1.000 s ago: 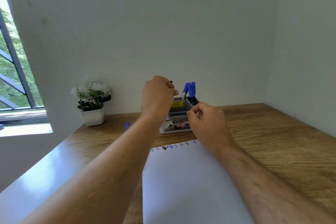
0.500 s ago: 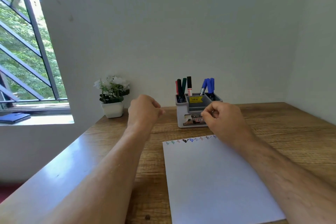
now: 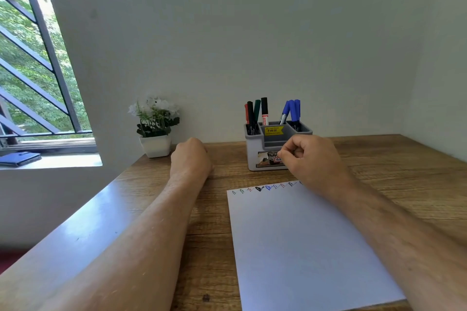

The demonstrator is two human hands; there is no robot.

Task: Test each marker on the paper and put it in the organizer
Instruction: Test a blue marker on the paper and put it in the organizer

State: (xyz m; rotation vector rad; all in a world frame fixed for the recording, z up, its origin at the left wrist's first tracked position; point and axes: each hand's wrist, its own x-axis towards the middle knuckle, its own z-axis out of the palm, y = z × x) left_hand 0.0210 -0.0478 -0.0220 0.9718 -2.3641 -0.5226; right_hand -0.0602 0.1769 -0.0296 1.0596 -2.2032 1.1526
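Observation:
A grey and white organizer (image 3: 252,160) stands at the back of the wooden desk. Its left slot holds red, black and green markers (image 3: 255,115), its right slot blue markers (image 3: 292,111). White paper (image 3: 303,240) lies in front of it, with a row of small coloured test marks (image 3: 262,188) along the top edge. My left hand (image 3: 190,159) rests on the desk left of the organizer, fingers curled, holding nothing. My right hand (image 3: 314,163) is curled in front of the organizer's lower right, over the paper's top corner, with nothing visible in it.
A white pot with white flowers (image 3: 154,129) stands at the back left by the wall. A window with bars (image 3: 38,63) is at the left, and a dark flat object (image 3: 20,158) lies on its sill. The desk (image 3: 404,171) meets walls behind and to the right.
My left hand has drawn back from the top of the organizer and come down to the desk on its left. My right hand has stayed curled in front of the organizer.

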